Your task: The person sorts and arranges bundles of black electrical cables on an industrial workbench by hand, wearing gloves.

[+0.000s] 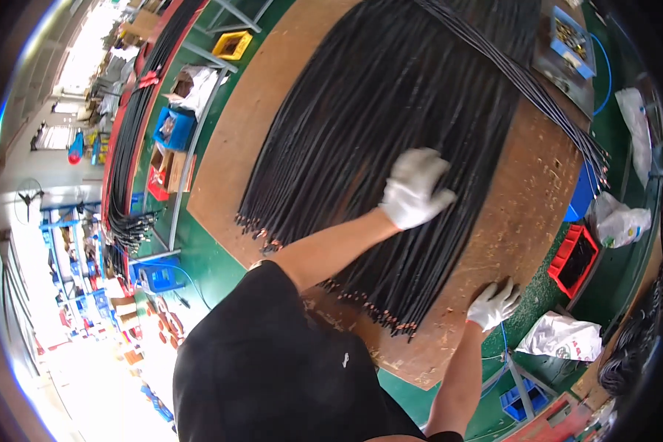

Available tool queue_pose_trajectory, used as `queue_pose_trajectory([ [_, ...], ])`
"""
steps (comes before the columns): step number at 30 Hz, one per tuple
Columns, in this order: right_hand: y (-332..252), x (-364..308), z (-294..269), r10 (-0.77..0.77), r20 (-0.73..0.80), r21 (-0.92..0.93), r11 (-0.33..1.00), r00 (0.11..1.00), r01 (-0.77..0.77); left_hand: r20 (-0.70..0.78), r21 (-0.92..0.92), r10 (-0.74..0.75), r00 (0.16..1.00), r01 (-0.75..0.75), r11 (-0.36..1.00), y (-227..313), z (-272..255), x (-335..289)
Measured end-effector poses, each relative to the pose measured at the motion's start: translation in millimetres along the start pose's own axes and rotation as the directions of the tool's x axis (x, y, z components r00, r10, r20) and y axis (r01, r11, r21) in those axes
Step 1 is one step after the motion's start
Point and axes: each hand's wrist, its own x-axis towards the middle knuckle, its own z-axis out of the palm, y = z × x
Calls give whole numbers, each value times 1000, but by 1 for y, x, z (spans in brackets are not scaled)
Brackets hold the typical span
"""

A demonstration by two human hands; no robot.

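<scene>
A wide spread of black cables (324, 147) lies side by side on a brown wooden table (225, 158). Bare copper shows at their near ends. My left hand (418, 188), in a white glove, is over the middle of the cables with its thumb apart; its fingertips are somewhat blurred. Whether it presses on the cables I cannot tell. At the table's right edge, my right hand (493, 304), also gloved in white, rests with its fingers spread and nothing in them. A thinner bundle of dark cables (519, 77) crosses the spread at the upper right.
Beyond the table's right edge are a red bin (574, 261), a white bag (563, 337) and a blue bin (523, 399). A blue tray of small parts (572, 43) sits at the far right corner. On the left, a red rack (114, 132) carries more black cables.
</scene>
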Motion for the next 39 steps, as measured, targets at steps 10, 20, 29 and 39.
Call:
queue_pose_trajectory([
  [10, -69, -42, -26, 246, 218, 46, 964, 945, -261, 82, 675, -818, 570, 572, 466, -253, -234, -44],
  [20, -145, -177, -92, 351, 214, -23, 935, 912, -354, 230, 713, -863, 449, 526, 464, -265, -256, -33],
  [29, -120, -231, -137, 634, 187, -149, 773, 751, -616, 228, 765, -865, 448, 467, 443, -278, -253, -21],
  [39, -117, -268, -146, 655, 171, -147, 756, 736, -638, 137, 761, -945, 297, 580, 292, -281, -293, -53],
])
